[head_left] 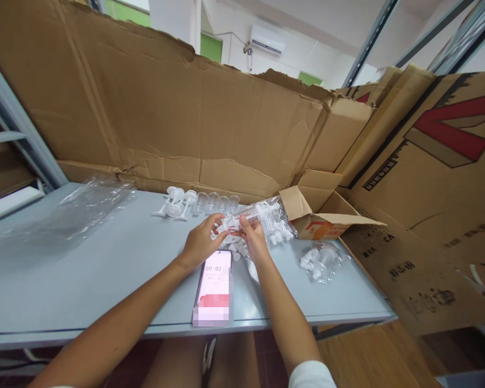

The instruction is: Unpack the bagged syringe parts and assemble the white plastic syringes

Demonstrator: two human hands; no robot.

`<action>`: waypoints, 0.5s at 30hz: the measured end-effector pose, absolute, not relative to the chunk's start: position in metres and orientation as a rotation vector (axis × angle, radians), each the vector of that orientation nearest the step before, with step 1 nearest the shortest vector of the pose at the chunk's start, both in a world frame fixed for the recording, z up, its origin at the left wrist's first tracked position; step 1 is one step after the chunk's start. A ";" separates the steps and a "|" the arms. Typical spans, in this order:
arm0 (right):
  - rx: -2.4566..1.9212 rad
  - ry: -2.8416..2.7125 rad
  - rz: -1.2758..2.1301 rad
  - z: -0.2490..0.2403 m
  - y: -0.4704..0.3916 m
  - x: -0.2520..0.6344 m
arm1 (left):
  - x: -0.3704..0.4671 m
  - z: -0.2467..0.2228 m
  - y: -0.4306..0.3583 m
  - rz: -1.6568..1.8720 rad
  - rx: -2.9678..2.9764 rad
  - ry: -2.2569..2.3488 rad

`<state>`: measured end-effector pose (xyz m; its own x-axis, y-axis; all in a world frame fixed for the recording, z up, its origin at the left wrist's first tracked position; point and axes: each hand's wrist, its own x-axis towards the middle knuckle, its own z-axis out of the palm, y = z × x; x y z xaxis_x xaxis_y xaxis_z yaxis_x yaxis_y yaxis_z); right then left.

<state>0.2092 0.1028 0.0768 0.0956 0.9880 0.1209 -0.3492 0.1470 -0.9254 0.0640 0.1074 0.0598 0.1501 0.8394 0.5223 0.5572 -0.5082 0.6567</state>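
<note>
Both my hands are closed around a clear plastic tube (235, 220) with ring-like lines and white end parts; it looks like a syringe barrel. My left hand (202, 241) pinches its left end, at a white part. My right hand (252, 233) grips it nearer the middle, thumb on top. Behind it, partly hidden, a clear bag (282, 223) holds white pieces. Loose small white parts (237, 248) lie under my hands. Just beyond my left hand stand several clear ribbed cylinders (213, 202), beside several white plunger-like pieces (173, 203) with round heads.
A phone (214, 280) showing a timer lies at the table's front edge. On the right are an open cardboard box (321, 225) and a small bag of white parts (321, 262). A flat plastic bag (81, 207) lies at left. Tall cardboard (194, 118) walls the back.
</note>
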 end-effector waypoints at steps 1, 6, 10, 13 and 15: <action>-0.879 -0.957 1.214 0.076 0.103 0.209 | 0.063 0.060 0.107 1.305 2.194 1.358; -0.861 -0.975 1.217 0.074 0.104 0.209 | 0.061 0.061 0.105 1.259 2.406 1.358; -0.862 -0.990 1.216 0.074 0.103 0.209 | 0.060 0.064 0.106 1.206 2.363 1.368; -0.826 -0.997 1.230 0.074 0.102 0.207 | 0.059 0.065 0.107 1.225 2.319 1.347; -0.792 -0.993 1.234 0.073 0.101 0.205 | 0.059 0.064 0.107 1.242 2.305 1.326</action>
